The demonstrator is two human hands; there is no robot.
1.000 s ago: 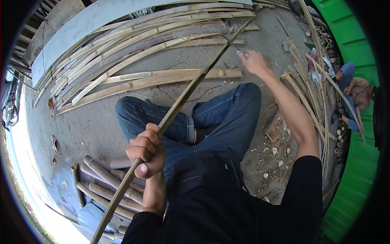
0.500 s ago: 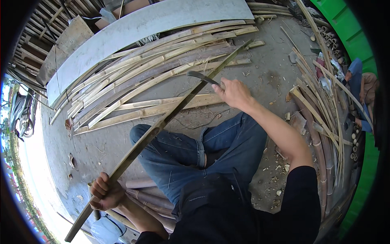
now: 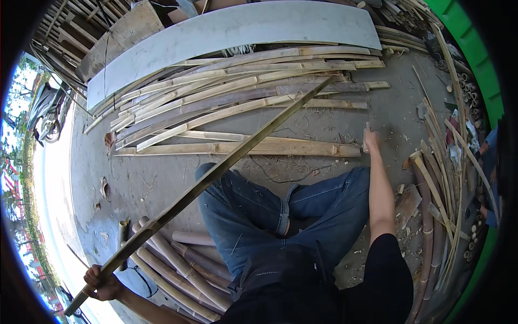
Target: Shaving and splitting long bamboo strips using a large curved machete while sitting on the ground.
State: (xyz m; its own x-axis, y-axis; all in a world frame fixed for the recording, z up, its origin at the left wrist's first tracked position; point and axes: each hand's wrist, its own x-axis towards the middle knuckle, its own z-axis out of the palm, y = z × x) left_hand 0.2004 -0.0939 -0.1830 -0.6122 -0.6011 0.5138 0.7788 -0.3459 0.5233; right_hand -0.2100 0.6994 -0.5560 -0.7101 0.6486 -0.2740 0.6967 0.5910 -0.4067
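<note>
A long split bamboo strip (image 3: 216,170) slants across the view, from lower left up to the pile of bamboo slats (image 3: 232,89). My left hand (image 3: 101,283) is wrapped round its lower end. Out to the right, past my right knee, my right hand (image 3: 371,140) is closed, its arm stretched forward beside the end of a wide bamboo slat (image 3: 307,148). Something narrow and pale shows at its fingers, too small to make out. My right hand is well apart from the strip it was beside.
Round bamboo poles (image 3: 183,264) lie at my left. Poles and thin strips (image 3: 431,216) are stacked at my right, with shavings on the concrete floor. A pale board (image 3: 237,29) lies beyond the slats. Another person (image 3: 490,173) sits at the far right; a motorbike (image 3: 48,119) stands far left.
My right hand, which held a curved dark blade against the strip, has swung away to the right. My left hand has moved left and down with the strip. The view has shifted.
</note>
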